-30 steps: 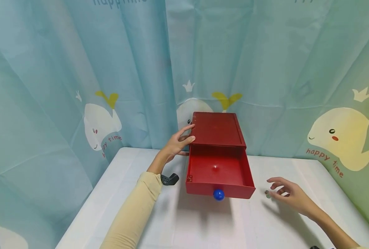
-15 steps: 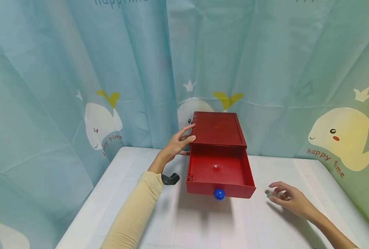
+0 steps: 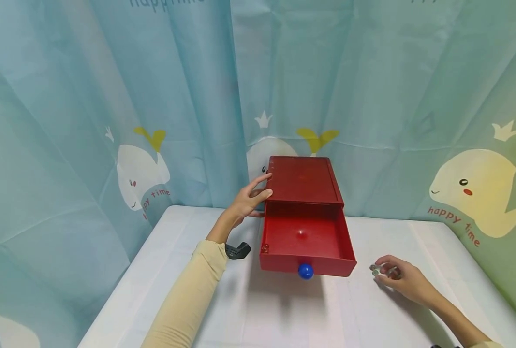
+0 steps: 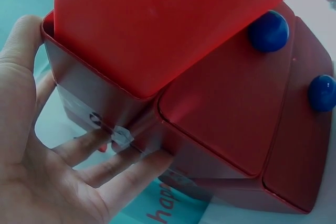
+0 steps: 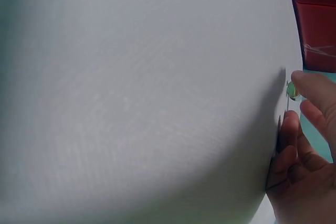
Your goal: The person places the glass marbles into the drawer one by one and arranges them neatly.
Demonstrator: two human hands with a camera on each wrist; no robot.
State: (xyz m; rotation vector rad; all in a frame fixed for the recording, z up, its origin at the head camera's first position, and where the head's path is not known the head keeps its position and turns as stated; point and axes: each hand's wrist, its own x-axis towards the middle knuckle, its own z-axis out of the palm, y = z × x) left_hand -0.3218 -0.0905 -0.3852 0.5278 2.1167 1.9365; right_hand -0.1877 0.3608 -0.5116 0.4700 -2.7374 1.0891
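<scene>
Marbles [image 3: 374, 269], small and glassy, lie on the white table [image 3: 284, 314] right of the red drawer box [image 3: 304, 181]. From the head view I see my right hand [image 3: 400, 281], open above them a second ago, now curled down and pinching at them, so the pickup looks begun. My left hand [image 3: 248, 199] stays flat against the box's side.

Left wrist: straight fingers [image 4: 126, 163] press the box wall, gripping nothing.

Right wrist: fingertips [image 5: 310, 85] close on one greenish marble [image 5: 292, 91].

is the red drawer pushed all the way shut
No, the drawer is pulled out of the red box, its inside showing, while the left hand rests against the box's side.
</scene>
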